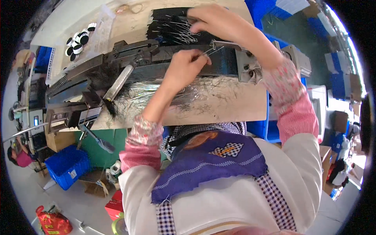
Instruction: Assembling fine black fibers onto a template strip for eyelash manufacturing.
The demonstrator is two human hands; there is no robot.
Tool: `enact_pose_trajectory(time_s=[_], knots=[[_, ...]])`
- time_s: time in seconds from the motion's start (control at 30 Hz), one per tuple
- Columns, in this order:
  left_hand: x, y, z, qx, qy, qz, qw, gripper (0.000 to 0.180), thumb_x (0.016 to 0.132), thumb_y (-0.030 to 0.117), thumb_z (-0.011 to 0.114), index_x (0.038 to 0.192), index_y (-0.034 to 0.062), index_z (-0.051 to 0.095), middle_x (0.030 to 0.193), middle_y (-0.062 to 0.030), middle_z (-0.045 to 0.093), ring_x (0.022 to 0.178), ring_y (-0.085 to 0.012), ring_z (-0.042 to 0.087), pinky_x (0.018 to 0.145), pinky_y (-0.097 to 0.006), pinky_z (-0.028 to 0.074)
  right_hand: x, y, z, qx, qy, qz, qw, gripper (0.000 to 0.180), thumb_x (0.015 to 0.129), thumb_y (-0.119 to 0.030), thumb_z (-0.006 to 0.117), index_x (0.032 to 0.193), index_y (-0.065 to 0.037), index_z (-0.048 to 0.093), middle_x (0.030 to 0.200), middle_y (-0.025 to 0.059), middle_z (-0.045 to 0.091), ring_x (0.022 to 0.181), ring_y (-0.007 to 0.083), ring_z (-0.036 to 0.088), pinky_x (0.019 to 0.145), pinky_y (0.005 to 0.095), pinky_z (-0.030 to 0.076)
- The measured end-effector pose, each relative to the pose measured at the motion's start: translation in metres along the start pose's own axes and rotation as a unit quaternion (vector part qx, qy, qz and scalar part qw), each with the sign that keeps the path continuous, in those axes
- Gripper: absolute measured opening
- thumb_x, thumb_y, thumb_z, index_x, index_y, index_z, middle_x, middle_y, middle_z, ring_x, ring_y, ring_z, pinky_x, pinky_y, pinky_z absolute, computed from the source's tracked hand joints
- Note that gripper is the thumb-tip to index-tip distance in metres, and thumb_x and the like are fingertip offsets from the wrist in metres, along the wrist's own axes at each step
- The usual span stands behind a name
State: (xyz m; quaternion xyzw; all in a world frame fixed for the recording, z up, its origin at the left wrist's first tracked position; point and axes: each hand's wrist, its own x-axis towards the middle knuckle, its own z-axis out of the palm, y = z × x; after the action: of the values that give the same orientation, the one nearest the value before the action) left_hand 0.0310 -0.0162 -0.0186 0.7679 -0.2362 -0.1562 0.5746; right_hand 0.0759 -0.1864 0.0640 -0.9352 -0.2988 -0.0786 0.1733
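My left hand [186,67] is closed in a pinch at the middle of the machine's dark metal bed [164,64]. Thin metal wire pieces [212,49] stick out from its fingertips toward a metal jaw on the right. Slightly blurred, my right hand [217,24] hangs over the right edge of a black cloth [161,18], thumb and fingers apart, with nothing visible between them. Spread on that cloth is a loose pile of thin wire pieces with looped ends [182,32], nearest to the right fingers.
A clear plastic tray [103,29] at the far left holds several black-and-white round pieces [78,44]. Bundled wires [143,94] and dark bristle scraps litter the wooden tabletop [239,105]. A metal lever [118,82] slants up at the left. Blue bins [68,166] stand around the bench.
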Motion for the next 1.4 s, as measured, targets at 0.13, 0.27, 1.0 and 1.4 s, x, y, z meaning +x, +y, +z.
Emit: enact_pose_trajectory(time_s=[0.13,0.27,1.0,1.4], knots=[[0.005,0.007,-0.014,0.011,-0.009,0.035,0.999,0.022,0.085,0.020,0.057,0.087,0.0011,0.069,0.067,-0.0129,0.063,0.058,-0.0185,0.059,0.058,-0.032,0.047,-0.045,-0.009,-0.005,0.085,-0.060,-0.050,0.993,0.022,0.076,-0.020,0.065,0.084,-0.001,0.059,0.082,0.0157,0.059,0.082,0.0330,0.059,0.071,0.0389,0.047],[-0.011,0.044,-0.043,0.542,0.128,0.221,0.801,0.014,0.072,0.010,0.060,0.082,0.0091,0.070,0.073,-0.0024,0.064,0.075,-0.0235,0.064,0.061,-0.037,0.052,-0.028,-0.009,0.023,0.095,0.066,-0.138,0.984,0.020,0.075,-0.018,0.066,0.085,-0.002,0.060,0.079,0.0137,0.058,0.080,0.0323,0.060,0.070,0.0402,0.047],[-0.075,-0.029,-0.012,-0.113,0.247,-0.054,0.961,0.028,0.082,0.014,0.061,0.105,-0.0005,0.055,0.068,-0.0060,0.058,0.055,-0.0119,0.053,0.052,-0.026,0.043,0.012,-0.030,0.057,0.162,0.052,-0.046,0.984,0.014,0.078,-0.012,0.061,0.087,-0.002,0.066,0.081,0.0147,0.063,0.080,0.0318,0.062,0.072,0.0388,0.050],[-0.163,-0.075,-0.129,-0.272,0.479,-0.200,0.810,0.044,0.093,0.043,0.052,0.093,0.0005,0.066,0.059,-0.0004,0.052,0.041,-0.0086,0.041,0.038,-0.023,0.028,-0.070,-0.043,0.102,-0.060,0.013,0.174,0.983,0.037,0.083,-0.011,0.061,0.115,-0.004,0.043,0.098,0.0167,0.053,0.082,0.0368,0.062,0.067,0.0446,0.052]])
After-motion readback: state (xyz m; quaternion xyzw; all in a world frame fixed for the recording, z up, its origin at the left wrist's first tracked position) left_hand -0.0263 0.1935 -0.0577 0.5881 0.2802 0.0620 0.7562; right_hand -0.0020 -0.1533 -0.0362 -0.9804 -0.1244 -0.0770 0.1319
